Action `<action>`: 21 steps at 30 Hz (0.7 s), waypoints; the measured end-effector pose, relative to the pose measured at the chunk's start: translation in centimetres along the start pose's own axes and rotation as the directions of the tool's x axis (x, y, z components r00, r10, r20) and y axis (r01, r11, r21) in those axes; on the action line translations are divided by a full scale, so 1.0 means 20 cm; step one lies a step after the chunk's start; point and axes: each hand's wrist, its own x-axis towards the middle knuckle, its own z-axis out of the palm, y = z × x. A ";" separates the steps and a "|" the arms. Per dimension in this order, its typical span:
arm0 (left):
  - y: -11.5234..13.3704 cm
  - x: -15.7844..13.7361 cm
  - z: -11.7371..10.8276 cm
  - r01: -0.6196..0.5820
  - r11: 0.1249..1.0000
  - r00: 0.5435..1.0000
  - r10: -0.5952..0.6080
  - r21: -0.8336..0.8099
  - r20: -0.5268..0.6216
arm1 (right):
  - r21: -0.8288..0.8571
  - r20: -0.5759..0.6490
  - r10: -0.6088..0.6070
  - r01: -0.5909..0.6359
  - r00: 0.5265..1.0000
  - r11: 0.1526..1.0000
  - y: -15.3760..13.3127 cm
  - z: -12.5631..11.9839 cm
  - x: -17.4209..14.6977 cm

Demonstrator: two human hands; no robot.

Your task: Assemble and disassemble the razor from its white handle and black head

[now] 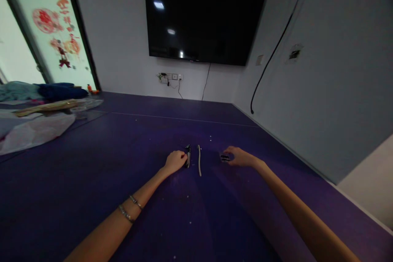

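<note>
My left hand (176,161) is closed at the side of a slim black-and-silver tool (188,157), which has a wider head like a razor and stands lengthwise away from me. Just right of it, a thin pale stick (199,160) with a slight curve lies untouched on the purple surface. Farther right, my right hand (238,156) has its thumb and fingers around a small clear piece with dark bars (225,158), low over the surface. What this piece is, I cannot make out. Two bracelets (126,213) circle my left forearm.
The purple surface (138,196) carries small white specks. To the left lie a plastic bag (39,131), a wooden piece (46,107) and dark blue cloth (63,91). A television (205,20) hangs on the wall, and a black cable (273,53) dangles at the right.
</note>
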 end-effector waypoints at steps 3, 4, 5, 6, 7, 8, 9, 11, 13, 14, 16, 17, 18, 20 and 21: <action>0.00 -0.01 0.00 0.007 1.000 1.000 -0.007 0.000 0.004 | 0.024 -0.011 -0.045 0.045 0.999 0.999 -0.09 0.03 0.10; 0.00 -0.01 0.00 0.009 1.000 1.000 -0.009 0.000 0.005 | 0.026 -0.012 -0.057 0.058 0.998 0.998 -0.11 0.04 0.13; 0.00 -0.01 0.00 0.011 1.000 1.000 -0.011 0.000 0.006 | 0.028 -0.012 -0.065 0.065 0.998 0.997 -0.12 0.05 0.15; 0.00 -0.01 0.00 0.014 1.000 1.000 -0.014 0.000 0.007 | 0.034 -0.011 -0.064 0.064 0.998 0.997 -0.13 0.07 0.17; 0.00 -0.01 0.00 0.017 1.000 1.000 -0.017 -0.001 0.008 | 0.043 -0.009 -0.055 0.055 0.998 0.998 -0.14 0.08 0.19; 0.00 -0.01 0.00 0.019 1.000 1.000 -0.019 -0.001 0.009 | 0.056 -0.007 -0.042 0.042 0.999 0.998 -0.14 0.09 0.21; 0.00 -0.01 0.00 0.021 1.000 1.000 -0.021 -0.001 0.010 | 0.067 -0.007 -0.031 0.031 1.000 0.997 -0.14 0.11 0.22; 0.01 -0.01 0.00 0.024 1.000 1.000 -0.024 -0.001 0.010 | 0.078 -0.006 -0.023 0.023 1.000 0.997 -0.13 0.13 0.24; 0.01 -0.01 0.00 0.027 1.000 1.000 -0.027 -0.001 0.007 | 0.073 -0.008 -0.035 0.035 0.999 0.997 -0.12 0.14 0.25; 0.01 -0.01 0.00 0.029 1.000 1.000 -0.029 -0.001 0.006 | 0.070 -0.011 -0.041 0.042 0.999 0.997 -0.12 0.14 0.25; 0.01 -0.01 0.00 0.033 0.999 0.999 -0.033 0.000 0.003 | 0.073 -0.021 -0.048 0.049 0.999 0.996 -0.11 0.14 0.25; 0.01 -0.01 0.00 0.034 0.999 0.999 -0.034 -0.001 0.002 | 0.079 -0.029 -0.046 0.048 0.999 0.996 -0.11 0.14 0.25; 0.01 -0.01 0.00 0.035 0.999 0.999 -0.035 -0.001 0.000 | 0.087 -0.035 -0.042 0.044 0.999 0.995 -0.11 0.14 0.25; 0.01 -0.01 0.00 0.035 0.999 0.999 -0.035 -0.003 -0.005 | 0.100 -0.041 -0.031 0.035 0.999 0.994 -0.11 0.15 0.25; 0.01 -0.01 0.00 0.036 0.999 0.999 -0.036 -0.004 -0.007 | 0.104 -0.040 -0.027 0.031 0.999 0.994 -0.11 0.15 0.25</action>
